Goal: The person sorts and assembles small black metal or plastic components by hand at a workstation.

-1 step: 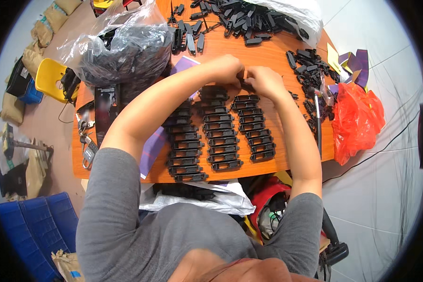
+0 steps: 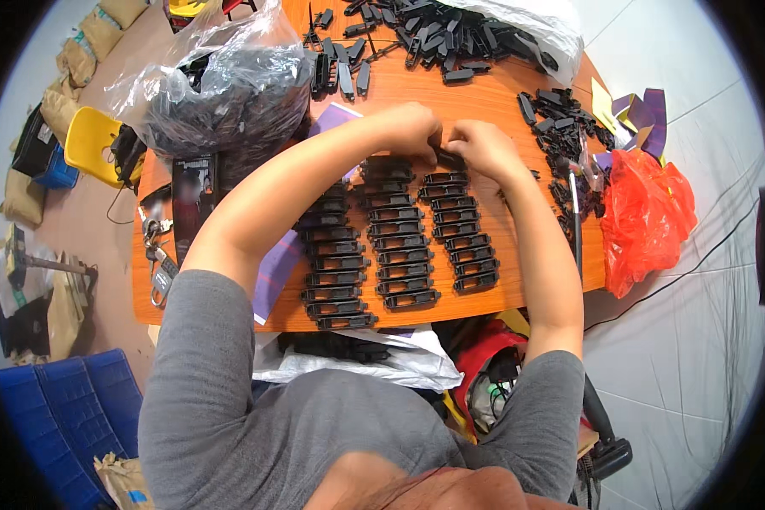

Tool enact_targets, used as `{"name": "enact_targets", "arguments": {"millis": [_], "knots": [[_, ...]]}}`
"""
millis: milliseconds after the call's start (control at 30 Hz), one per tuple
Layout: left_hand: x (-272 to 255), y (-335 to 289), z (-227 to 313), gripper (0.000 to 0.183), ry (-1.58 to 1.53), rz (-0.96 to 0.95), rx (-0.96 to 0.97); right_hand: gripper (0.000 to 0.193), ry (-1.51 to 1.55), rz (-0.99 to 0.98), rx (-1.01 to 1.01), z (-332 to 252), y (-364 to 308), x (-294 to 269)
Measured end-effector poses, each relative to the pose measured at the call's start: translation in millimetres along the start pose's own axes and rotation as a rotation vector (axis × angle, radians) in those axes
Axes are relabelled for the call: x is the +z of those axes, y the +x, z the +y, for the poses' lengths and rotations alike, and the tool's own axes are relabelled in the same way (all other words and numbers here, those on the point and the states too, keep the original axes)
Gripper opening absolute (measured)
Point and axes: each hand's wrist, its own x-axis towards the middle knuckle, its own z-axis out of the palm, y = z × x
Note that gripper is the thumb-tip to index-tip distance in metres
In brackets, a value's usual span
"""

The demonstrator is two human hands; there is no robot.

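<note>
My left hand [image 2: 416,130] and my right hand [image 2: 482,146] meet over the far end of the right-hand column of parts. Both are closed on a small black plastic part [image 2: 448,158], mostly covered by the fingers. Below them, long black plastic frames with open slots lie side by side in three columns: the left column [image 2: 336,280], the middle column [image 2: 402,248] and the right column [image 2: 463,228]. The right column begins just under the held part. My left forearm crosses above the far end of the left column.
A clear bag of black parts [image 2: 229,106] stands at the left, beside a dark phone-like device [image 2: 193,200] and keys [image 2: 155,242]. Heaps of black parts [image 2: 450,34] lie at the back and right [image 2: 561,127]. A red plastic bag [image 2: 646,221] hangs at the right edge.
Both hands have come very slightly nearer to me with the black plastic part between them. The columns of frames look the same.
</note>
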Motion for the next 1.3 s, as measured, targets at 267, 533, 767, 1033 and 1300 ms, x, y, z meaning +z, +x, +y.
{"name": "enact_targets", "arguments": {"millis": [267, 533, 767, 1033, 1300], "knots": [[-46, 1, -65, 0.033, 0.61, 0.358, -0.532, 0.02, 0.041, 0.308, 0.289, 81, -37, -39], [-25, 28, -54, 0.043, 0.25, 0.244, -0.457, 0.023, -0.164, -0.009, 0.344, 93, -34, -26], [-34, 24, -51, 0.027, 0.081, 0.448, -0.245, 0.024, 0.191, 0.422, 0.289, 100, -40, -13], [-26, 5, -62, 0.034, 0.364, 0.163, 0.006, 0.016, 0.803, 0.198, 0.337, 44, -33, -13], [2, 17, -29, 0.04, -0.023, 0.144, 0.007, 0.018, 0.382, 0.249, -0.003, 18, 14, 18]]}}
